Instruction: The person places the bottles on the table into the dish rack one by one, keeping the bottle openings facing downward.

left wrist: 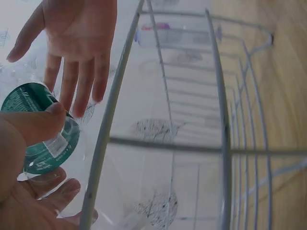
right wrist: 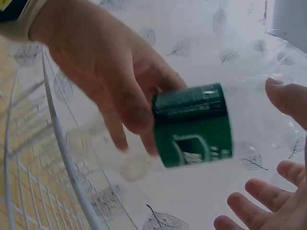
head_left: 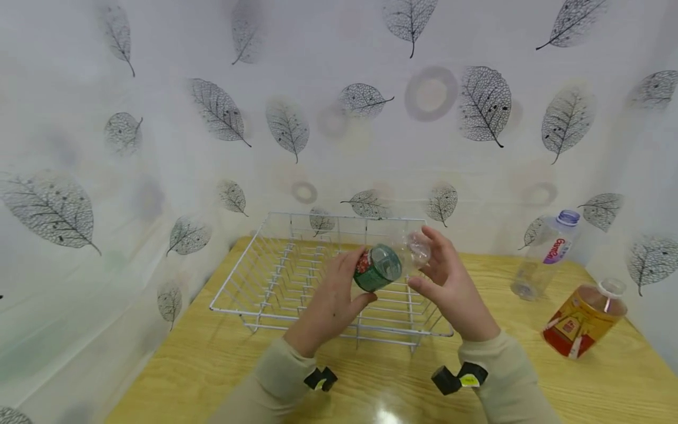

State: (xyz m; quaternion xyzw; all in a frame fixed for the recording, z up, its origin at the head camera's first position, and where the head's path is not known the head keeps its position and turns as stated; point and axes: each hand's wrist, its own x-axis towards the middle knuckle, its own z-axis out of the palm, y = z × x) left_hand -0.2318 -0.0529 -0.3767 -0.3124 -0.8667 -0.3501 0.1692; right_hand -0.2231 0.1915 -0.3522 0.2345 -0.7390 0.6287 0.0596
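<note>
A clear plastic bottle with a green label [head_left: 377,268] is held tilted above the near part of a white wire basket [head_left: 328,318]. My left hand [head_left: 336,294] grips it around the label, thumb on one side and fingers on the other. In the right wrist view the green label [right wrist: 194,127] is plain, with the bottle's clear part stretching to the right. My right hand [head_left: 450,288] is beside that clear end, fingers spread and extended. From the left wrist view, the right hand [left wrist: 81,43] shows its palm, with nothing gripped in it.
On the table's right side stand a clear bottle [head_left: 542,259] with a pink-purple label and an amber bottle [head_left: 585,321] with a yellow label. Behind the wooden table [head_left: 201,359] hangs a white leaf-patterned sheet [head_left: 328,53], which also covers the left side.
</note>
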